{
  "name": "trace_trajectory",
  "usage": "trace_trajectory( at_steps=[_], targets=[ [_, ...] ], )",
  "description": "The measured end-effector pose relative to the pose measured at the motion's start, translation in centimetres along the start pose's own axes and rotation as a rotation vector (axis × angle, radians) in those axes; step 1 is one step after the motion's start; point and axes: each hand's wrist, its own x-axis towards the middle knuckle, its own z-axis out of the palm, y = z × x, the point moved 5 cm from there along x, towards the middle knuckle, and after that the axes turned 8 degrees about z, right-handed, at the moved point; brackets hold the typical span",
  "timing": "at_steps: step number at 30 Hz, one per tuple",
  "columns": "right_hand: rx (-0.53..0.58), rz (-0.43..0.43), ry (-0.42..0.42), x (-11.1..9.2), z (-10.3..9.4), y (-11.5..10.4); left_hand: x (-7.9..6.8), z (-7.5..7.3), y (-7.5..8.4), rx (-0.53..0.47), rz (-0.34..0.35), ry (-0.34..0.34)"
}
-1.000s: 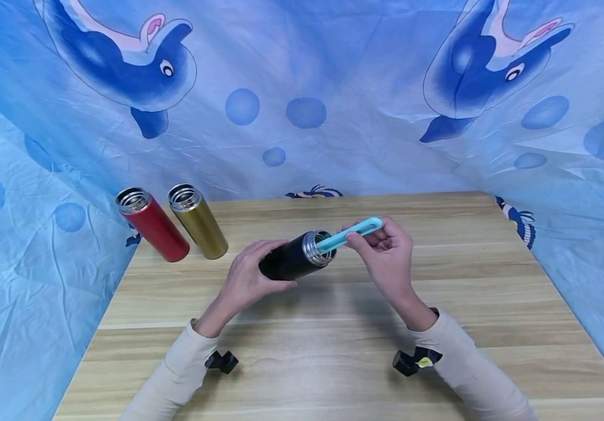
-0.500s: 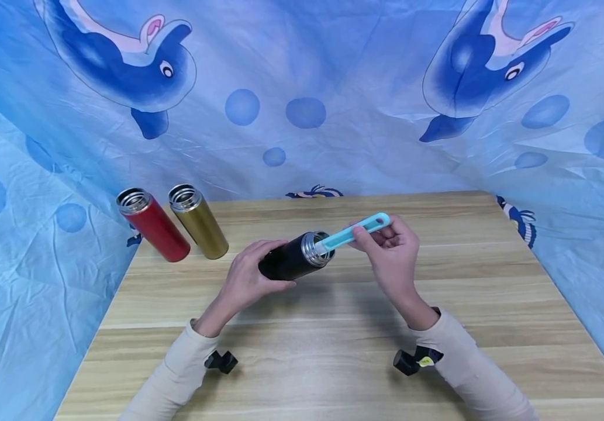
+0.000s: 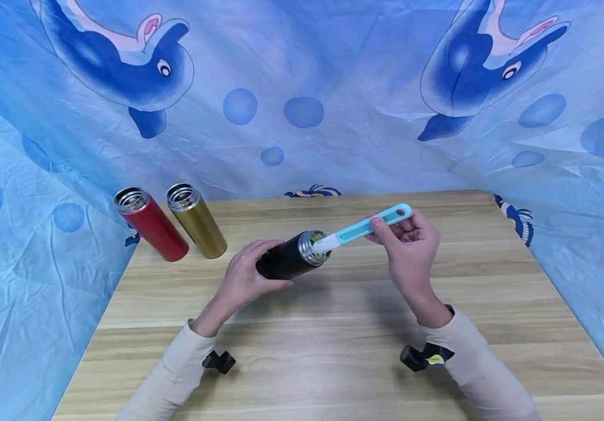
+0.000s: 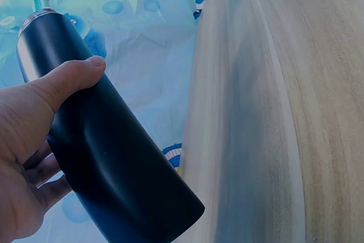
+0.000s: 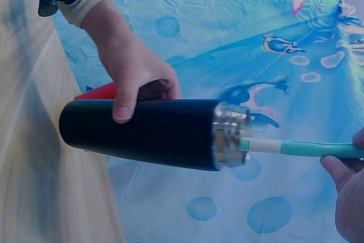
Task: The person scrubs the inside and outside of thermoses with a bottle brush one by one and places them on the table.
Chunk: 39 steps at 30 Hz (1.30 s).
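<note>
- at the back, at twelve o'clock, it's the blue sheet [image 3: 359, 164], dolphins and all, rising behind the table [image 3: 323, 362].
- centre stage, the black bottle [image 3: 283, 260]! held tilted, lidless mouth [image 3: 307, 250] aimed between two and three o'clock; something yellowish-green shows inside, too small to name.
- between nine and ten o'clock of it stand the red bottle [image 3: 156, 228] and, just beside, the gold bottle [image 3: 199, 225], both lidless; dark inside, so contents can't be told.
- here's the left hand [image 3: 246, 275], between eight and nine o'clock, spread wide and wrapped firmly round the black bottle. that steady grip looks the key; any roll would likely spoil the line.
- and the right hand [image 3: 414, 248], out at three o'clock, thumb nipped down on the handle, fingers folded underneath.
- smallest of all, the stick [image 3: 356, 230], teal handle, white neck running into the mouth, far end hidden. best worked straight along the bottle's length, i'd judge, with light fingers; a sideways lean could scrape the metal rim.
</note>
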Motion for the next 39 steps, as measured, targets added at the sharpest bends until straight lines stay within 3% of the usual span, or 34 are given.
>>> trace_trajectory(
  at_steps=[24,30,39],
  targets=[
    [0.081,-0.084,-0.11,1.4,-0.7,-2.0,0.4,-0.4,-0.4,0.003,-0.024,-0.046],
    [0.146,-0.059,-0.059,1.1,-0.7,-1.2,0.3,-0.4,-0.5,0.011,-0.018,-0.045],
    [0.015,-0.05,0.071,-0.2,-0.6,0.0,-0.1,-0.2,-0.6,0.038,-0.023,-0.036]
  ],
)
